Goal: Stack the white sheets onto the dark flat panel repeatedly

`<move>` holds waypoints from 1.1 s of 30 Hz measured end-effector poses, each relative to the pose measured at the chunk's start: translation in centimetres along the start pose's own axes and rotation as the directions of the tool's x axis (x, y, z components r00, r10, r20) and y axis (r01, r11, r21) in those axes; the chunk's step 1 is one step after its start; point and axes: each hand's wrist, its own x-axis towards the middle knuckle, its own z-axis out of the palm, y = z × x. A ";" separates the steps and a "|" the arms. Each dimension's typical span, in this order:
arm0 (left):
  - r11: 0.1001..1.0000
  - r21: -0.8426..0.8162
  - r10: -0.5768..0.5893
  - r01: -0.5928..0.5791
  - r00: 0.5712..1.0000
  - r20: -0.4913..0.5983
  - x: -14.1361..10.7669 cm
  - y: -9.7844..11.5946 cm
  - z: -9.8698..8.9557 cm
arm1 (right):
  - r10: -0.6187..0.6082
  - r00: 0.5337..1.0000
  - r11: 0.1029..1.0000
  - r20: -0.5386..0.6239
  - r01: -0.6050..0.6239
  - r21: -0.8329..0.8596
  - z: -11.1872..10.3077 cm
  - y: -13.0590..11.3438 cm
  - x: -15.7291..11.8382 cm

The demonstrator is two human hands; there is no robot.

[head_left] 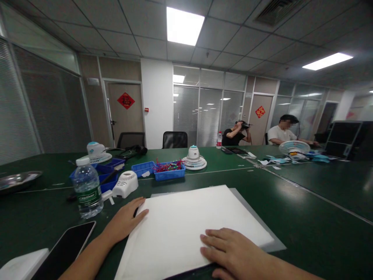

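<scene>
A large white sheet or flat stack lies on the green table, with a greyish translucent sheet showing beneath its right and far edges. My left hand rests at the sheet's left edge, thumb apart from the other fingers. Flat on the front right part of the white surface is my right hand, its fingers spread. Neither hand grips anything.
A water bottle, a phone and a white fan part stand or lie left. Beyond are blue bins with red wires and a small white fan. Two people sit at the far right.
</scene>
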 end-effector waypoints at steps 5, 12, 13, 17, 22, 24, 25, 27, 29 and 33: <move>1.000 -0.016 0.012 -0.012 0.999 -0.035 0.6 -0.6 0.8 | -0.040 0.997 0.985 0.073 0.027 0.168 -1.9 -0.1 0.0; 1.000 -0.007 0.006 -0.006 1.000 -0.022 0.6 -0.2 0.9 | -0.026 0.996 0.938 0.083 -0.005 0.346 -1.5 0.5 -0.7; 1.000 -0.003 0.004 -0.004 1.000 -0.019 0.6 -0.1 0.9 | -0.002 0.996 0.940 0.085 -0.027 0.339 -1.2 0.8 -0.9; 1.000 0.018 -0.015 0.015 1.000 -0.025 0.7 0.1 1.0 | 0.140 0.987 0.940 0.077 -0.157 0.303 -0.1 1.5 -1.3; 0.999 0.034 -0.024 0.025 1.000 -0.004 0.7 0.1 0.9 | 0.196 0.976 0.938 0.098 -0.216 0.271 -0.1 1.5 -1.2; 0.999 0.032 -0.029 0.029 1.000 0.002 0.6 0.2 0.8 | 0.184 0.978 0.942 0.102 -0.205 0.265 -0.2 1.5 -1.1; 0.999 0.034 -0.030 0.030 1.000 0.002 0.6 0.2 0.8 | 0.179 0.979 0.945 0.100 -0.199 0.260 -0.1 1.6 -1.0; 0.999 0.040 -0.028 0.028 1.000 0.003 0.6 0.3 0.7 | 0.179 0.981 0.953 0.073 -0.191 0.233 0.3 2.0 -1.1; 0.999 0.043 -0.034 0.033 0.999 0.007 0.6 0.5 0.7 | 0.183 0.983 0.968 -0.018 -0.177 0.177 1.1 2.5 -1.3; 0.999 0.008 -0.049 0.049 0.999 -0.004 0.5 0.5 0.6 | -0.017 0.953 0.998 -0.304 -0.003 -0.065 2.3 2.9 -1.6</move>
